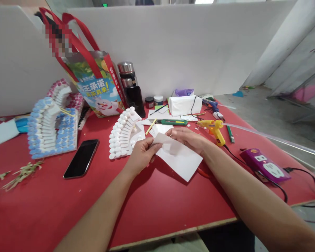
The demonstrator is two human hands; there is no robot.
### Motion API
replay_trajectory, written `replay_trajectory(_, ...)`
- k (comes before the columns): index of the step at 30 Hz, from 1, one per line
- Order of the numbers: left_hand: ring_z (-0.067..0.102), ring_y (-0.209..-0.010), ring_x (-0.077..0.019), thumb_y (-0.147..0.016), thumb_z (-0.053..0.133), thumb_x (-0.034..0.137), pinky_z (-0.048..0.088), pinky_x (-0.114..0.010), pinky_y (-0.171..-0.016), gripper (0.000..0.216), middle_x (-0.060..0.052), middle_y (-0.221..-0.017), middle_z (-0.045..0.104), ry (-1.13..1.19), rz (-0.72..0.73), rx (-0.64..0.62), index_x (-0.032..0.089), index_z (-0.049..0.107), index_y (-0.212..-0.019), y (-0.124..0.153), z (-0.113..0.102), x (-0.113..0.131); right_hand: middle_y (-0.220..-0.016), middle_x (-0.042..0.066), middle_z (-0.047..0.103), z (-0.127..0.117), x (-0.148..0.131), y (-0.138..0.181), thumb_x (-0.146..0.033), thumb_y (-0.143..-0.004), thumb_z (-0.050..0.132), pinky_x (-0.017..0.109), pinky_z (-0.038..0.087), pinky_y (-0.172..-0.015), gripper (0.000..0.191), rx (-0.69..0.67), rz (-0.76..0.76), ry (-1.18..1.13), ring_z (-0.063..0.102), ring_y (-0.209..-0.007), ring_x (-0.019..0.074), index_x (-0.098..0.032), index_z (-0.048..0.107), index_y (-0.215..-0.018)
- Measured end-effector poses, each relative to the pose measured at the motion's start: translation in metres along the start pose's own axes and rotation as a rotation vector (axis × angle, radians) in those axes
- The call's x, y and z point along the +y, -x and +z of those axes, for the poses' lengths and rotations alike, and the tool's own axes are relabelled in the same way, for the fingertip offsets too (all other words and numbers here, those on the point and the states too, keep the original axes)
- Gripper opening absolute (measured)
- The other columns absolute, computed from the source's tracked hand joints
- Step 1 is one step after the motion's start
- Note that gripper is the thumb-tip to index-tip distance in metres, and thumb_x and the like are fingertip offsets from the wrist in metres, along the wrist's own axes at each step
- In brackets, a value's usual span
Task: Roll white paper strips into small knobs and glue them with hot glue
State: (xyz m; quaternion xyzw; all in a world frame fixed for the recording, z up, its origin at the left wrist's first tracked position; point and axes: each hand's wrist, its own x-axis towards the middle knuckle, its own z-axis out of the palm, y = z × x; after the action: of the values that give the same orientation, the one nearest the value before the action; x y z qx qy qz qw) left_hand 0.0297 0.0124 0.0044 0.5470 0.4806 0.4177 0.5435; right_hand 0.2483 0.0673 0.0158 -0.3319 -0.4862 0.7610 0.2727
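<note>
A small white paper sheet (180, 159) is tilted above the red table, between my two hands. Its left corner is pinched between the thumb and fingers of my left hand (144, 150). My right hand (186, 136) is curled along the far edge of the sheet, its fingertips partly hidden behind the paper. A thin pale tip shows by those fingers; I cannot tell what it is. Just left of my hands stands a fan-shaped white paper piece with white round tips (123, 133). White paper strips (161, 129) lie fanned out beyond the sheet.
A green cutter knife (172, 122), yellow glue gun (214, 129) with a glue stick, and purple power strip (265, 164) lie rightward. Leftward are a phone (81, 159) and blue-tipped paper piece (52, 129). A shopping bag (97, 84) and flask (127, 73) stand behind.
</note>
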Motion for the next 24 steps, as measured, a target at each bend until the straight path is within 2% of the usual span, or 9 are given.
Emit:
replay_trajectory(2, 0.04, -0.04, -0.006, -0.085, 0.074, 0.047, 0.029, -0.019, -0.036, 0.029, 0.004, -0.058, 0.053, 0.005, 0.008, 0.025, 0.018, 0.069, -0.085, 0.0, 0.0, 0.0, -0.087, 0.002, 0.074, 0.003, 0.003, 0.001, -0.041, -0.073, 0.087, 0.026, 0.053, -0.056, 0.041, 0.0, -0.005, 0.125, 0.068, -0.064, 0.0157, -0.021, 0.067, -0.102)
replay_trajectory(4, 0.039, -0.039, -0.0062, -0.085, 0.074, 0.048, 0.028, -0.02, -0.035, 0.03, 0.004, -0.057, 0.051, 0.007, 0.014, 0.053, 0.018, 0.069, -0.086, -0.001, 0.0, 0.0, -0.087, 0.001, 0.074, 0.007, 0.005, -0.001, -0.03, -0.073, 0.084, 0.025, 0.053, -0.056, 0.035, 0.028, -0.017, 0.189, 0.068, -0.064, 0.015, -0.021, 0.066, -0.102)
replay_trajectory(8, 0.042, -0.04, -0.0065, -0.087, 0.074, 0.042, 0.03, -0.019, -0.037, 0.025, 0.005, -0.054, 0.052, 0.062, 0.054, 0.144, 0.019, 0.067, -0.085, -0.003, -0.001, -0.001, -0.07, -0.001, 0.069, 0.014, 0.01, -0.006, -0.015, -0.068, 0.069, 0.025, 0.05, -0.053, 0.024, 0.087, -0.041, 0.116, 0.063, -0.057, 0.0142, -0.019, 0.064, -0.091)
replay_trajectory(12, 0.051, -0.042, -0.0063, -0.084, 0.078, 0.035, 0.037, -0.018, -0.041, 0.026, 0.004, -0.059, 0.062, 0.153, 0.119, 0.285, 0.019, 0.059, -0.077, -0.004, -0.003, -0.001, -0.052, -0.005, 0.053, 0.013, 0.009, -0.01, -0.013, -0.064, 0.061, 0.019, 0.026, -0.039, 0.013, 0.138, -0.137, 0.045, 0.038, -0.039, 0.006, -0.019, 0.057, -0.075)
replay_trajectory(14, 0.052, -0.04, -0.0067, -0.085, 0.078, 0.037, 0.036, -0.019, -0.039, 0.032, 0.003, -0.061, 0.065, 0.196, 0.151, 0.261, 0.019, 0.054, -0.074, -0.004, -0.004, 0.0, -0.052, -0.004, 0.053, 0.011, 0.007, -0.011, -0.013, -0.064, 0.06, 0.019, 0.019, -0.039, 0.01, 0.194, -0.183, 0.019, 0.032, -0.038, 0.004, -0.018, 0.056, -0.071)
replay_trajectory(18, 0.054, -0.038, -0.0089, -0.096, 0.061, 0.051, 0.038, -0.022, -0.038, 0.042, -0.001, -0.06, 0.065, 0.273, 0.132, 0.147, 0.019, 0.052, -0.071, -0.005, -0.003, 0.0, -0.053, -0.003, 0.053, 0.006, 0.004, -0.012, -0.014, -0.062, 0.063, 0.02, 0.017, -0.039, 0.009, 0.242, -0.181, -0.018, 0.032, -0.038, 0.0036, -0.017, 0.055, -0.065)
replay_trajectory(22, 0.062, -0.051, -0.01, -0.091, 0.067, 0.053, 0.046, -0.021, -0.045, 0.039, -0.005, -0.081, 0.071, 0.286, 0.106, 0.185, 0.015, 0.062, -0.096, -0.008, -0.001, 0.0, -0.059, -0.001, 0.057, 0.007, 0.005, -0.011, -0.015, -0.063, 0.065, 0.021, 0.015, -0.04, 0.01, 0.212, -0.16, 0.002, 0.032, -0.04, 0.0032, -0.016, 0.057, -0.069)
replay_trajectory(24, 0.059, -0.049, -0.0103, -0.09, 0.064, 0.061, 0.042, -0.02, -0.04, 0.047, -0.003, -0.077, 0.069, 0.271, 0.057, 0.137, 0.016, 0.061, -0.105, -0.007, 0.0, 0.001, -0.061, -0.002, 0.058, 0.01, 0.006, -0.009, -0.016, -0.064, 0.064, 0.02, 0.016, -0.041, 0.012, 0.191, -0.14, 0.063, 0.033, -0.041, 0.0034, -0.017, 0.058, -0.075)
